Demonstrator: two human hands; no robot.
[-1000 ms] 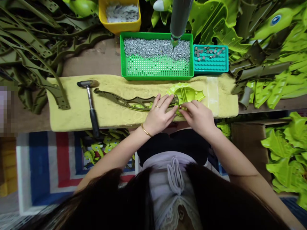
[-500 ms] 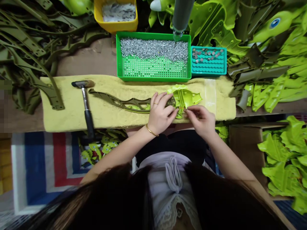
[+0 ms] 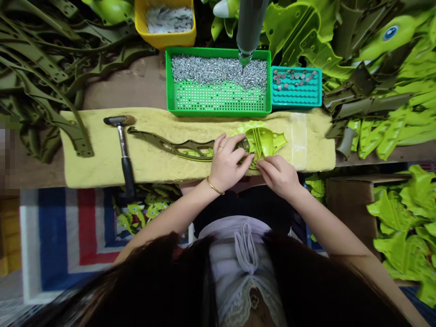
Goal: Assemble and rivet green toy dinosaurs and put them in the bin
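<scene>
A lime-green plastic shell [image 3: 269,140], hollow side up, lies on the yellow cloth [image 3: 211,173]. Joined to or overlapping its left side is a long olive-brown plastic piece [image 3: 163,143] with openings along it. My left hand [image 3: 229,159] bends over where the two meet, fingers on the pieces and thumb by the shell's lower part. At that lower part my right hand [image 3: 277,175] pinches with thumb and forefinger. Whatever is between those fingertips is too small to make out.
Left on the cloth rests a hammer [image 3: 123,152]. Behind stand a green tray [image 3: 221,112] of small metal screws, a teal tray [image 3: 296,101] with metal discs and a yellow bin [image 3: 165,40]. A screwdriver [image 3: 251,32] hangs above. Plastic parts [image 3: 384,109] pile up on both sides.
My right hand has shifted slightly left, its fingertips closer to my left thumb at the shell's lower part. My left hand keeps its place. The hanging screwdriver has swung slightly left.
</scene>
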